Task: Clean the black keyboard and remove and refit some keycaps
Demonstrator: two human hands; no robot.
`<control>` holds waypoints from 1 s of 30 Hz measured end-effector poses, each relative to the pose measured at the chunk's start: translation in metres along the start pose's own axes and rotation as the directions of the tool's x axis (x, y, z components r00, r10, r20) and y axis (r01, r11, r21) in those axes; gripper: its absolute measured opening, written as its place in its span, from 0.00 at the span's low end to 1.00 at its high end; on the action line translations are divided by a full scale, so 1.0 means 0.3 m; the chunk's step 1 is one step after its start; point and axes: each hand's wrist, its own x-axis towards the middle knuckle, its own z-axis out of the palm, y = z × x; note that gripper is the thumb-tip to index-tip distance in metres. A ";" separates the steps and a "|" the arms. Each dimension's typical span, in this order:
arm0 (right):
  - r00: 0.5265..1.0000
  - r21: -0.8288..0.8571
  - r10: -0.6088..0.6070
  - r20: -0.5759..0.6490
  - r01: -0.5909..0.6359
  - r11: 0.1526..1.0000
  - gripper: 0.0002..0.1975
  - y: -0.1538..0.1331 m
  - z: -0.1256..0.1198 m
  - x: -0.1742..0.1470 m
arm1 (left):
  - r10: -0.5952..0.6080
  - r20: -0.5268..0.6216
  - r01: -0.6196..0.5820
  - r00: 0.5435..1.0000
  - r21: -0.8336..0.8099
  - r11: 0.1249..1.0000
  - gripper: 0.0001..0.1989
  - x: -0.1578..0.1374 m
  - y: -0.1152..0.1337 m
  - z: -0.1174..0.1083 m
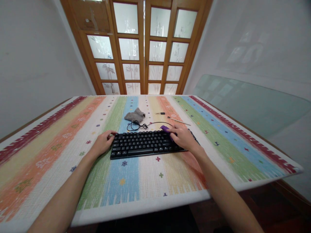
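Observation:
A black keyboard (141, 144) lies on the striped tablecloth, its long side facing me. My left hand (104, 141) is closed at its upper left corner, thumb and fingers gripping the edge. Over the right part of the keys, my right hand (182, 136) is closed on a small purple cloth-like piece (165, 128); the palm hides much of it. The right end of the keyboard is partly covered by that hand and forearm. Behind the keyboard, its black cable (136, 125) is bundled in loops.
A crumpled grey cloth (135, 115) lies behind the cable. Farther right are a small black-ended brush-like item (160, 113) and a thin pale stick with a dark tip (179, 121), like a toothbrush. A glass panel (243, 100) borders the table's right side.

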 end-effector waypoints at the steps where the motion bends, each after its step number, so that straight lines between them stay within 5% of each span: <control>1: 0.999 -0.003 -0.020 0.034 0.020 1.000 0.19 0.000 0.003 0.000 | -0.002 0.002 0.002 1.000 0.002 1.000 0.19 -0.001 0.001 0.000; 6: 0.973 -0.058 -0.038 0.227 0.052 0.997 0.17 0.001 0.005 0.002 | -0.013 0.003 0.013 1.000 0.002 1.000 0.20 -0.003 0.002 0.000; 12: 0.963 -0.055 0.044 0.267 -0.030 0.998 0.18 0.032 -0.018 0.006 | -0.017 0.007 0.017 1.000 0.009 1.000 0.20 -0.001 0.000 0.000; 22: 0.994 0.120 0.105 -0.031 -0.100 0.988 0.14 0.093 -0.047 0.025 | 0.002 0.007 -0.002 1.000 0.006 1.000 0.19 -0.001 0.006 -0.003; 30: 0.957 0.142 -0.245 0.156 0.224 0.964 0.09 0.106 -0.004 0.020 | 0.003 -0.004 -0.003 1.000 0.000 1.000 0.18 -0.002 0.003 -0.002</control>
